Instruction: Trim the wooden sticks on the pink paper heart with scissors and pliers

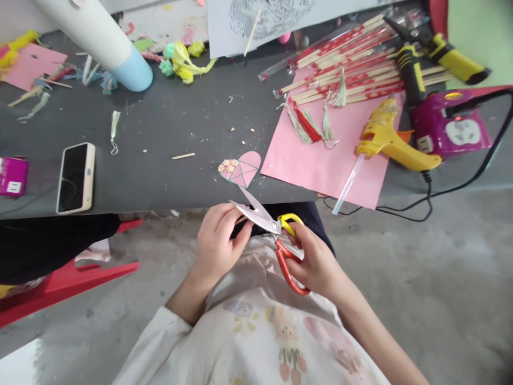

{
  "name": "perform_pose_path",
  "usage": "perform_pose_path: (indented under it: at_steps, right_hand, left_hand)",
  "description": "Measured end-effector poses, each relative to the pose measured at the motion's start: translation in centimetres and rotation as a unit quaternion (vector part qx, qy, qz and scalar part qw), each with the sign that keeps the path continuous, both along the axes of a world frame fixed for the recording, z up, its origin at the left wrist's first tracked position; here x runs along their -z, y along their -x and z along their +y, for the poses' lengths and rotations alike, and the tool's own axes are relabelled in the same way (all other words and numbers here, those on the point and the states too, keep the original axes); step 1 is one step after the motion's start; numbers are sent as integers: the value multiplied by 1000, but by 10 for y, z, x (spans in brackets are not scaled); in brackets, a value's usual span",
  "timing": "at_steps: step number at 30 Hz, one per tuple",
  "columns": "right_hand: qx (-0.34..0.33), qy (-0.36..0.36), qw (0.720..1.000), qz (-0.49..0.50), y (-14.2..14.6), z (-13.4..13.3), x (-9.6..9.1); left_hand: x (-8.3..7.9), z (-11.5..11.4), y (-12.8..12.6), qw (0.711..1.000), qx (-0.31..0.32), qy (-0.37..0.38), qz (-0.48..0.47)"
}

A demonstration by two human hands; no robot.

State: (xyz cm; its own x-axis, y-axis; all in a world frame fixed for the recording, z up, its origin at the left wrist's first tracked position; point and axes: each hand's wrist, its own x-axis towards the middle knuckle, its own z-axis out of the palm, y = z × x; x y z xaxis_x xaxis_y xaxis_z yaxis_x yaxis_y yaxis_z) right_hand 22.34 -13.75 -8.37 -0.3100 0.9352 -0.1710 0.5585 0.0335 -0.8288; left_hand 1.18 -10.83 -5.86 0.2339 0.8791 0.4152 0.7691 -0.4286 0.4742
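We hold the scissors (276, 226) in our right hand (316, 259), its fingers and thumb through the yellow and red handles, with the blades parted and pointing toward the table edge. Our left hand (218, 238) is closed with thumb against fingers, pinching what is probably a thin stick (241, 219), though the blades and fingers partly hide it. Both hands are in front of our body, just off the near edge of the dark table (160, 115).

Just beyond the blades, the pink paper heart (249, 164) lies flat near that edge, crossed by drawn lines, with small pale pieces (228, 166) covering its upper left part. A short stick (183, 156) lies to its left, and a phone (75, 178) farther left. To its right we have a pink sheet (312, 160), on which a red tassel (308, 124) lies among pale ones. The yellow glue gun (385, 133) rests partly over this sheet, below the bundled wrapped sticks (352, 59).
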Motion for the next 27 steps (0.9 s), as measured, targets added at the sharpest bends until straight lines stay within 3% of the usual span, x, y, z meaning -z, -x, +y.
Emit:
perform_pose_path:
  at_steps: [5, 13, 27]
  right_hand:
    - [0, -48, 999, -14, -2, -3, -7]
    - [-55, -84, 994, -42, -7, 4, -11]
    - [-76, -52, 996, 6, -9, 10, -15]
  left_hand:
    - [6, -3, -8, 999, 0, -20, -30]
    - [5, -4, -11, 999, 9, -49, -15]
    - [2, -3, -9, 1000, 5, -22, -8]
